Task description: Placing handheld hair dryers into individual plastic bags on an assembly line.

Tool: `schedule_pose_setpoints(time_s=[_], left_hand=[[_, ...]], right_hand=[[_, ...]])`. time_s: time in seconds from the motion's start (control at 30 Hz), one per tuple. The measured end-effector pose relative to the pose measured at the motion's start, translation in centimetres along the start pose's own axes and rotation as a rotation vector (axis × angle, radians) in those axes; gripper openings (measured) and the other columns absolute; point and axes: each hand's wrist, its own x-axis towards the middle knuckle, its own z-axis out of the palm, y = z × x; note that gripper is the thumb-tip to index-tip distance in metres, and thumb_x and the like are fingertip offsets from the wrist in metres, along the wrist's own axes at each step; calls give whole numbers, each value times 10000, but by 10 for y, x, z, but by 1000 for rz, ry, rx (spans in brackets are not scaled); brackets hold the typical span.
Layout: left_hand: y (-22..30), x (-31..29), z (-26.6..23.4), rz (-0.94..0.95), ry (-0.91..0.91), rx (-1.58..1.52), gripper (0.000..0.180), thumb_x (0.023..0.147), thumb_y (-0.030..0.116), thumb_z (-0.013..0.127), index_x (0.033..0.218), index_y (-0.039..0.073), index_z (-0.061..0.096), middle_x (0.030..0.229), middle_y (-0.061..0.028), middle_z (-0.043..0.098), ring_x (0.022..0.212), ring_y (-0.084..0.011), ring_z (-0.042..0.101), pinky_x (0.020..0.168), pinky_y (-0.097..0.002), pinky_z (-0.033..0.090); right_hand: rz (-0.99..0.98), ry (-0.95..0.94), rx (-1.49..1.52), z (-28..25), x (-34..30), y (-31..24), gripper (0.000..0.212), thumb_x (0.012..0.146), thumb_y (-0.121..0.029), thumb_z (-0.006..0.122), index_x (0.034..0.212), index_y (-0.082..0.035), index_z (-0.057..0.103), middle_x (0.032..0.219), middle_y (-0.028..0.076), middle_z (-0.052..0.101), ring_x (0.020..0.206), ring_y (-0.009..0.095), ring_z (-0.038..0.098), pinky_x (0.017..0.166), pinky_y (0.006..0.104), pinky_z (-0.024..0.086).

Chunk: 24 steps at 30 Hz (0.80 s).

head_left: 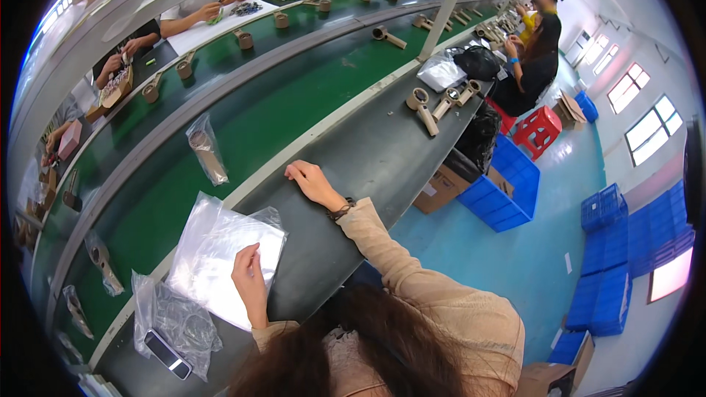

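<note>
My left hand (251, 279) hovers over or rests on a stack of clear plastic bags (198, 257); I cannot tell if it touches. Its fingers are loosely stretched and nothing shows in them. My right hand (315, 184) lies on the dark worktop (353, 158) near the belt's edge, fingers slightly bent, with nothing visible in it. On the green belt (272, 114) ahead lies a bagged brown piece (207, 151), shaped like a hair dryer with a round head and a handle. Several unbagged brown handled pieces (426, 114) lie farther along the worktop.
A phone (168, 354) sits on crumpled clear plastic (187, 316) at lower left. More bagged pieces (104, 265) ride the belt. Blue crates (504, 187), a red stool (537, 132) and a carton (443, 187) stand on the right. Co-workers, one in black (540, 51), work farther along.
</note>
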Motion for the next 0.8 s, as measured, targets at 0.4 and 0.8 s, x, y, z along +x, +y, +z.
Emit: schedule_pose_setpoints(time_s=[0.4,0.8], left_hand=[[0,-2,11,-22,78,41,157,893,-43,473,1024,-22,559,940,-109,598,868,-182,585,793,-278,465],[3,3,2,66,-9,225,123,845,-47,536,944,-45,609,901,-126,640,843,-204,626,756,-306,508]], right_hand=[[-166,-17,26,-3,3,3,273,959,-191,480,831,17,604,800,141,603,743,263,589,694,339,464],[-202,10,13,-5,1,3,227,928,-171,523,823,10,610,792,159,592,745,319,578,674,376,457]])
